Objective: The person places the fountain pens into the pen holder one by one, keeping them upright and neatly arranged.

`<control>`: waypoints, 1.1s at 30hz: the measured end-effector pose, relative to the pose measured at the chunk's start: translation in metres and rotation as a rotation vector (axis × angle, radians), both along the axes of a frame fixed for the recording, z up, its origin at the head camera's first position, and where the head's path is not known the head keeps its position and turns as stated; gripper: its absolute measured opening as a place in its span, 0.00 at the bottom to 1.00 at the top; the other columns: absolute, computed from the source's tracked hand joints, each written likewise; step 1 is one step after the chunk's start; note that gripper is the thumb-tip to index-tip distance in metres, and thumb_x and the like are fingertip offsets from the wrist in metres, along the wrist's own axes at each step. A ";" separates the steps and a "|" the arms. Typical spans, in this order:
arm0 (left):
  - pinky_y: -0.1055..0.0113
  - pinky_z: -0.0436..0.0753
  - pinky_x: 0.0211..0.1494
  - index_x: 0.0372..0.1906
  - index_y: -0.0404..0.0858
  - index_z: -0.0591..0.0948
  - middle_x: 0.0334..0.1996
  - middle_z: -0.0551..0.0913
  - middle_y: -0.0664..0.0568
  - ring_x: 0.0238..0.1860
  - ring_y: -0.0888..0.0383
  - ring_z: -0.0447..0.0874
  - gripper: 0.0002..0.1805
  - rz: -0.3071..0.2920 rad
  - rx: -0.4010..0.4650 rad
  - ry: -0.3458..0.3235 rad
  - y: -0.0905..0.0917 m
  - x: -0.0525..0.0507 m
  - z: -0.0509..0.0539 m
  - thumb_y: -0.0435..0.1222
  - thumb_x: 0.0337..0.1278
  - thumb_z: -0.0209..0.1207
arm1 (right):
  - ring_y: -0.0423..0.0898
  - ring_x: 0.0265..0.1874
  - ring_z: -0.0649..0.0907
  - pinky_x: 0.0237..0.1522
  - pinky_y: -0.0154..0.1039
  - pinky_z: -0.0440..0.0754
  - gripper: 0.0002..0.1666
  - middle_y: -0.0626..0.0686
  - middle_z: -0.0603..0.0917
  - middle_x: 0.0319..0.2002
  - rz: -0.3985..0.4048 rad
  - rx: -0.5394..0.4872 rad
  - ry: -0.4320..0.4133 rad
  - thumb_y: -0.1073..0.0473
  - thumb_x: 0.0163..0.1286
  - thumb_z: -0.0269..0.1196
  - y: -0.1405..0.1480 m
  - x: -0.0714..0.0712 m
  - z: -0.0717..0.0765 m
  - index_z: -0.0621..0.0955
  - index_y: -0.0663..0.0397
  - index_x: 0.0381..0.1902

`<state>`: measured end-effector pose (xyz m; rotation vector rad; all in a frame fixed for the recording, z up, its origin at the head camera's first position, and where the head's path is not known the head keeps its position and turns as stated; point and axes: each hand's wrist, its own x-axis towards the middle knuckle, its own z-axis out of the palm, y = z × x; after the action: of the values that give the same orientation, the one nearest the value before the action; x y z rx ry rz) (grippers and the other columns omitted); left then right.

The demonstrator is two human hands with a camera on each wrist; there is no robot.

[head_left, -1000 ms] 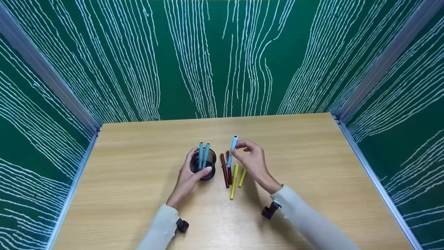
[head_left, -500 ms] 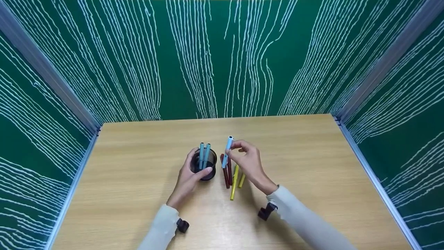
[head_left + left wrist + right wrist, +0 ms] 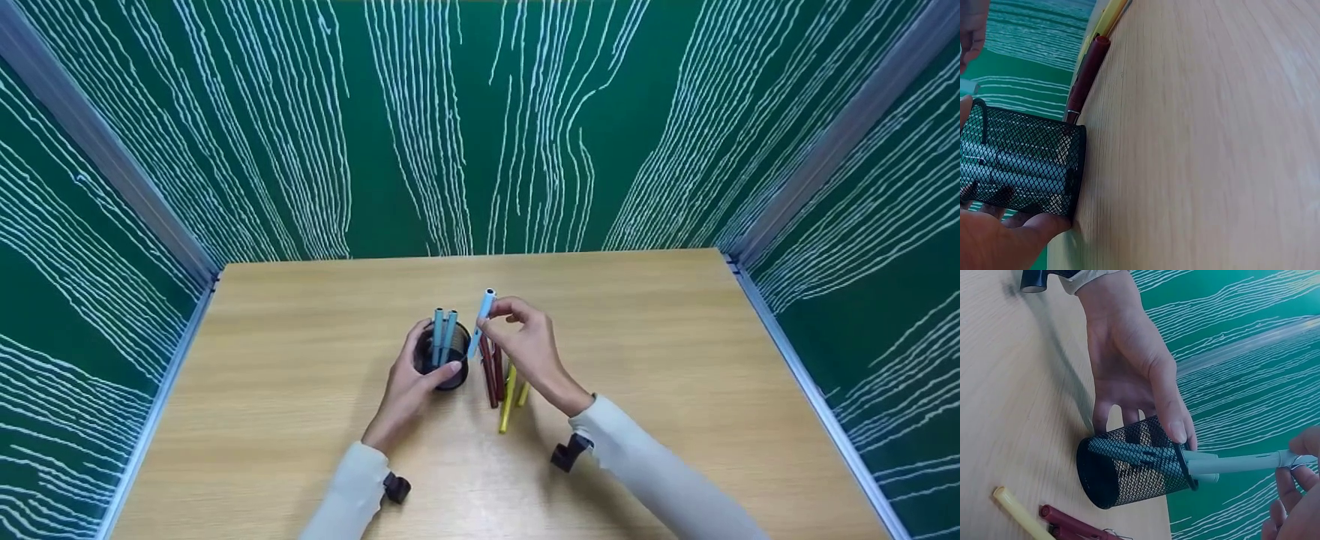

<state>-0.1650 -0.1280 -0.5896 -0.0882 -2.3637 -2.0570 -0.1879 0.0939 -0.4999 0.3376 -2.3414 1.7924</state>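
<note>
My left hand (image 3: 409, 386) grips a black mesh pen cup (image 3: 1129, 467), thumb near the rim and fingers round its far side. Two blue-green pens (image 3: 437, 341) stand in the cup, leaning slightly. With thumb and fingertips my right hand (image 3: 531, 345) pinches a light blue pen (image 3: 485, 306) by its upper part. That pen is tilted, its lower end at the cup's right rim; in the right wrist view it overlaps the cup's mouth. Whether its tip is inside the cup, I cannot tell. Through the mesh, the standing pens (image 3: 1019, 169) show in the left wrist view.
Right of the cup, dark red pens (image 3: 490, 379) lie on the wooden table (image 3: 300, 322). Yellow pens (image 3: 508, 401) lie beside them, partly under my right hand. Green panels (image 3: 480, 150) with white wavy lines enclose the back and sides.
My right hand has carried the light blue pen leftward, from above the red pens to the cup's rim. My left hand keeps its hold on the cup, almost unmoved.
</note>
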 end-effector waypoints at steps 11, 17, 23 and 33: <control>0.37 0.57 0.85 0.85 0.49 0.66 0.81 0.72 0.47 0.82 0.43 0.66 0.50 0.007 -0.008 -0.006 -0.001 -0.001 -0.004 0.46 0.62 0.79 | 0.49 0.52 0.85 0.63 0.55 0.76 0.06 0.46 0.91 0.46 0.018 0.015 0.002 0.57 0.73 0.75 -0.006 -0.001 -0.004 0.90 0.49 0.46; 0.39 0.60 0.84 0.85 0.45 0.65 0.79 0.73 0.45 0.80 0.43 0.69 0.50 -0.014 0.021 0.032 0.001 0.000 -0.002 0.42 0.64 0.78 | 0.54 0.50 0.86 0.60 0.56 0.78 0.04 0.47 0.91 0.43 0.010 0.041 0.015 0.59 0.71 0.76 -0.007 0.002 -0.015 0.91 0.51 0.42; 0.40 0.59 0.84 0.85 0.42 0.64 0.79 0.73 0.45 0.80 0.43 0.68 0.50 -0.021 0.031 0.046 0.000 -0.001 -0.002 0.41 0.63 0.78 | 0.57 0.47 0.84 0.59 0.58 0.78 0.04 0.48 0.90 0.40 0.009 0.077 0.015 0.60 0.69 0.77 -0.005 0.003 -0.025 0.91 0.51 0.39; 0.39 0.57 0.85 0.86 0.47 0.65 0.80 0.72 0.46 0.81 0.44 0.66 0.49 -0.023 0.022 0.047 -0.001 -0.001 -0.003 0.42 0.64 0.78 | 0.50 0.44 0.82 0.55 0.49 0.76 0.04 0.51 0.86 0.36 0.024 0.102 -0.011 0.61 0.70 0.77 -0.004 0.006 -0.041 0.90 0.51 0.39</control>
<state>-0.1662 -0.1289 -0.5928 -0.1619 -2.3237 -2.0665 -0.1814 0.0897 -0.5404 0.3720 -2.4519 1.6928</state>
